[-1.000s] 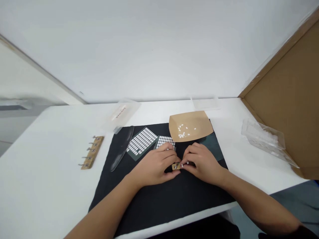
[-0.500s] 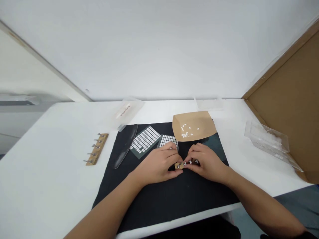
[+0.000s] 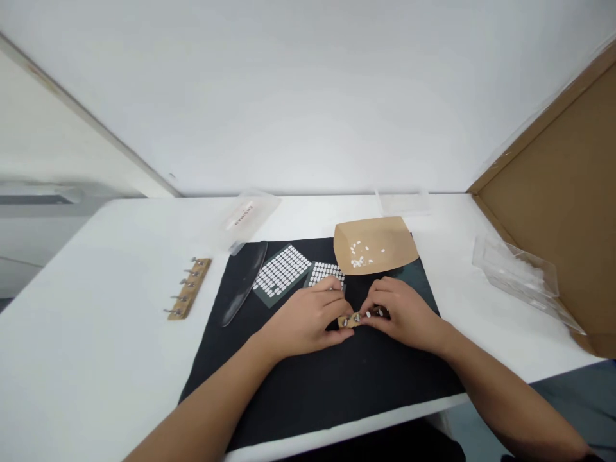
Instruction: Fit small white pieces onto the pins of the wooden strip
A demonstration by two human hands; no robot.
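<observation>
A short wooden strip with small metal fittings (image 3: 353, 321) lies over the black cloth. My left hand (image 3: 315, 319) pinches its left end between thumb and fingers. My right hand (image 3: 402, 316) is closed, its thumb and fingertips together at the strip's right part. Two small white oval pieces (image 3: 368, 314) show between the right fingers; whether they sit on the strip or in the grip, I cannot tell. Behind my left hand are two dark sheets of white ovals, a larger one (image 3: 282, 274) and a partly covered one (image 3: 326, 273).
A brown paper tray (image 3: 394, 240) holds loose white ovals. A long dark curved dish (image 3: 245, 282) lies on the black cloth (image 3: 308, 398). Another wooden strip with metal clips (image 3: 190, 289) is on the left. Clear plastic boxes (image 3: 517, 276) stand right, beside a cardboard panel (image 3: 563, 192).
The right fingertips have shifted slightly right along the strip, showing more of its metal fitting. The left hand keeps its pinch. The whole view has shifted very slightly.
</observation>
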